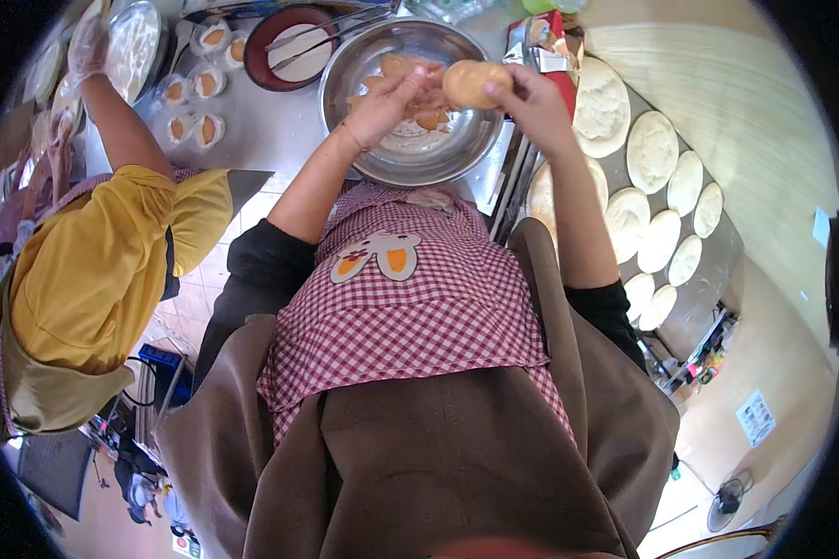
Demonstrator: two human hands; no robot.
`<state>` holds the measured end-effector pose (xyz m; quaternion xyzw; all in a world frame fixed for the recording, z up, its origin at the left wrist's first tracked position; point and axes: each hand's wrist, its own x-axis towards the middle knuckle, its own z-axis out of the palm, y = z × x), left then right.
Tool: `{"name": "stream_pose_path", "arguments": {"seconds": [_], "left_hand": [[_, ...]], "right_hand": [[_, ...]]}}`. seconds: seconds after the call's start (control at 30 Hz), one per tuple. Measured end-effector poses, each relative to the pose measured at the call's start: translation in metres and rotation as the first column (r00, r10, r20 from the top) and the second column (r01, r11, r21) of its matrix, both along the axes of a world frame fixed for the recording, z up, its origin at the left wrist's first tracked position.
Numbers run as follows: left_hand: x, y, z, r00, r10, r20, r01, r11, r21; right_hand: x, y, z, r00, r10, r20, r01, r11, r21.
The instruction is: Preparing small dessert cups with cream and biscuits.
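A pale wall point(783, 158), dotted by a blue slip point(820, 226), is seen at the right; below, a white printed sheet point(756, 417) is set against beige. Light floor tiles point(190, 300) are glimpsed at the left, and the metal worktop point(266, 126) is brightly lit.

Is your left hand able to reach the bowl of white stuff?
Probably yes: the dark red bowl sits just left of the metal basin, and only the basin's rim seems to lie between it and the left hand.

Checked apron over brown cloth
The apron point(410, 326) was dark-red-and-white gingham, bearing a pale rabbit patch point(378, 246) with orange inner ears; brown cloth point(466, 438) spread below it, and the black sleeves point(272, 253) stopped short of the wrists.
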<state>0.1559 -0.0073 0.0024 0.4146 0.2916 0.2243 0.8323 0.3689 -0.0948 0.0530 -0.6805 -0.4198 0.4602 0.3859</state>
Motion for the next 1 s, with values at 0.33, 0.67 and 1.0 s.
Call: {"name": "stream_pose_path", "arguments": {"seconds": [0.33,0.67,1.0], "left_hand": [[-0.020,-0.007,-0.045,0.938,-0.021,-0.346,0.017,1.000,-0.013],[-0.021,-0.010,-0.051,0.767,0.287,-0.574,0.422,0.449,0.788],[-0.010,-0.012,-0.068,0.888,-0.102,-0.448,0.210,0.957,0.199]], "right_hand": [[-0.037,0.001,-0.093,0.997,-0.074,0.020,0.074,0.997,-0.029],[-0.034,-0.002,-0.101,1.000,-0.025,0.018,0.027,0.996,-0.081],[-0.060,-0.008,-0.109,1.000,0.002,0.031,0.001,0.995,-0.098]]}}
